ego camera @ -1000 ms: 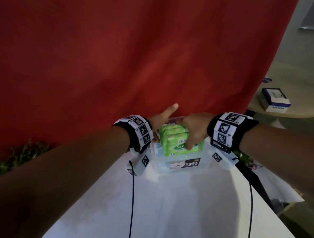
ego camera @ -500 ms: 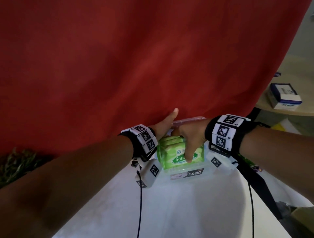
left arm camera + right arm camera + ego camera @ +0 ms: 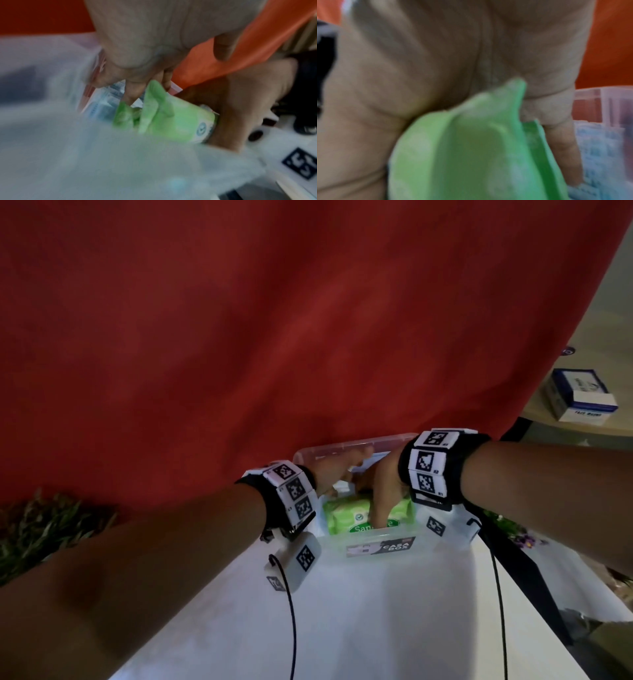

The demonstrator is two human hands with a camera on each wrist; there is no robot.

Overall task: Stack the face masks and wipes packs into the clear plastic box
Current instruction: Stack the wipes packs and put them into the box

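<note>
The right hand [image 3: 383,491] is gripping the green wipes packs [image 3: 346,515] with curled fingers and lowering them into the clear plastic box [image 3: 376,549], beside the blue face masks [image 3: 102,108], while the left hand [image 3: 339,467] is reaching in, its grip unclear.

head view: we see dim light, forearms in deep shadow, white table [image 3: 376,628] brightest
edges: wide-angle bending at the frame borders
left wrist: we get heavy motion blur
right wrist: close-up hand and green pack soft, out of focus
</note>
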